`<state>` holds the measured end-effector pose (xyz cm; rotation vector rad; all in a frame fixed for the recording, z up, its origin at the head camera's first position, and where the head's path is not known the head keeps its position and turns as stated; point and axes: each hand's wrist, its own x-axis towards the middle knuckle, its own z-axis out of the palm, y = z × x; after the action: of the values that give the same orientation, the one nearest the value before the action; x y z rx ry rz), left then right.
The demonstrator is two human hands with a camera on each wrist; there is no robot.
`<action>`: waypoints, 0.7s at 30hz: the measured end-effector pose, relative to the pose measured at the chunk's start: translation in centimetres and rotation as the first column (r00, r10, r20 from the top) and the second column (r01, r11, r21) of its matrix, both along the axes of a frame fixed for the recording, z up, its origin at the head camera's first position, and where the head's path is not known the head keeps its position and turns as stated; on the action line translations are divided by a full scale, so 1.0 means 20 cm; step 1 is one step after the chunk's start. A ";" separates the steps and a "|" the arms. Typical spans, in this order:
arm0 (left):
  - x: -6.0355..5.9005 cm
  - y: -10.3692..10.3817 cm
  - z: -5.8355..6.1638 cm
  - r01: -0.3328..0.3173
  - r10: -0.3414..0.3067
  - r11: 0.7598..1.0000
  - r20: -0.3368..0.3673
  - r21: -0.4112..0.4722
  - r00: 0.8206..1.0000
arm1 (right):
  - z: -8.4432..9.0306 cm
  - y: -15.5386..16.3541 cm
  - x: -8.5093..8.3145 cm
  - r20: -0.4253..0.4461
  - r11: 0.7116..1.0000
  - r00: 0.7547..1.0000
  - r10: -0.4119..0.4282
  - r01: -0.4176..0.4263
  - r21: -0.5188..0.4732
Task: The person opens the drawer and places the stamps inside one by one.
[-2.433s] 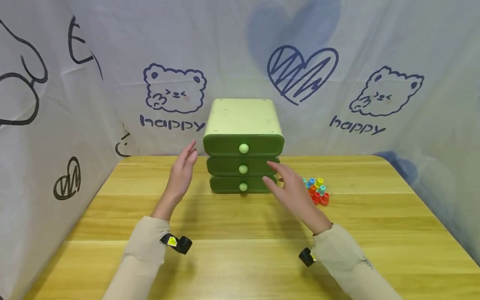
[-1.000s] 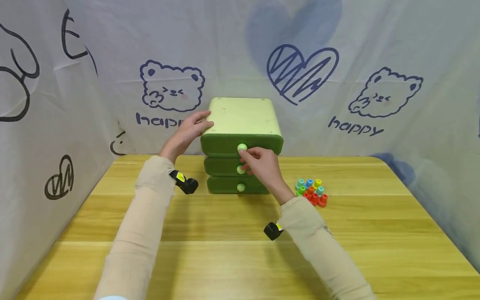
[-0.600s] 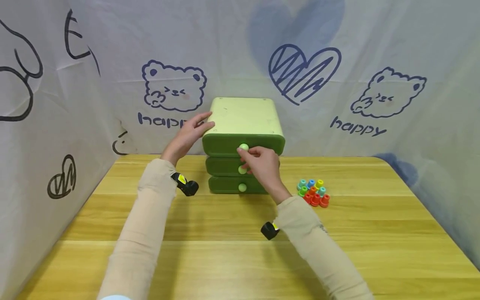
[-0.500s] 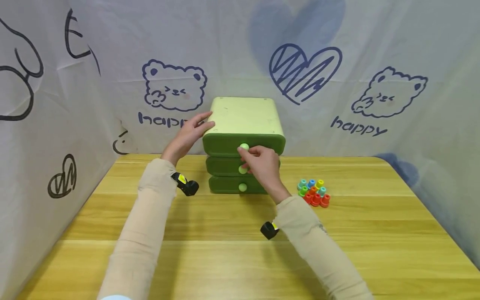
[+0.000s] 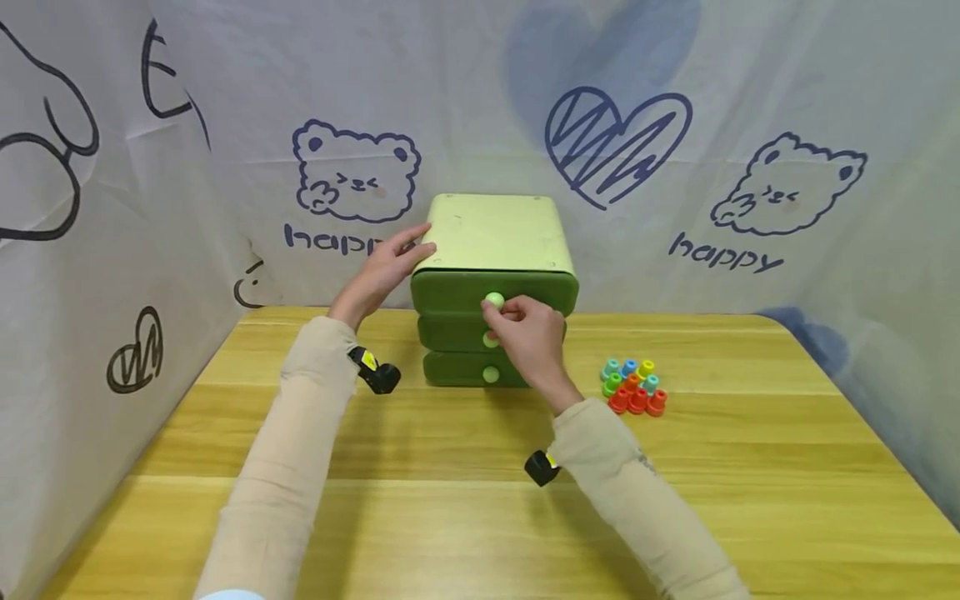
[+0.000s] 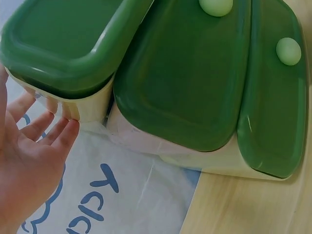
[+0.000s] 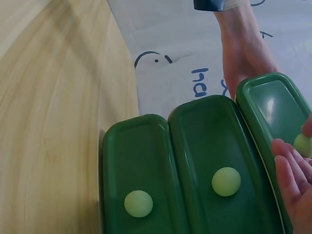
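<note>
Right hand — fingertips pinching top drawer knob, for pulling. Left hand — fingers straight, flat against drawer unit upper left corner, bracing it. Unit stands mid-table; coloured pegs right.

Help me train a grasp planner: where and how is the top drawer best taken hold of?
By its round pale knob, pinched from the front, as the right hand does. The drawer front is otherwise smooth. The left hand steadies the cabinet's left side.

bare table in front, pegs right of drawers
</note>
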<state>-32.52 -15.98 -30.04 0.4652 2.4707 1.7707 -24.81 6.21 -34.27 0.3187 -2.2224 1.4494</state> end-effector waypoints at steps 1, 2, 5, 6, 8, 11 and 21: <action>0.00 0.00 0.00 -0.004 0.004 1.000 0.000 -0.003 1.000 | 0.00 0.00 0.01 -0.007 1.000 1.000 0.008 -0.008 -0.001; 0.00 0.00 0.00 -0.007 0.007 1.000 -0.002 -0.008 1.000 | -0.01 0.00 0.01 -0.015 1.000 1.000 0.017 -0.017 -0.002; 0.01 0.00 0.00 -0.019 0.018 1.000 -0.006 -0.014 1.000 | 0.00 0.01 0.02 -0.040 1.000 0.999 0.028 -0.027 0.007; 0.01 0.01 0.00 -0.022 0.022 1.000 -0.007 -0.015 1.000 | 0.00 0.01 0.03 -0.050 0.999 0.998 0.029 -0.028 0.015; 0.01 0.01 0.00 -0.021 0.021 1.000 -0.011 -0.015 1.000 | 0.00 0.01 0.04 -0.081 0.999 0.996 0.021 -0.017 0.048; 0.01 0.01 0.01 -0.018 0.017 1.000 -0.009 -0.018 1.000 | 0.00 0.02 0.06 -0.132 0.995 0.991 0.011 0.002 0.099; 0.00 0.04 0.04 -0.021 0.016 0.997 0.059 0.078 0.998 | -0.03 0.01 0.11 -0.291 0.982 0.957 0.000 0.055 0.181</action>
<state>-32.45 -15.26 -29.20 0.3911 2.3817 1.8663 -22.58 6.50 -34.79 0.5250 -2.1140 1.0998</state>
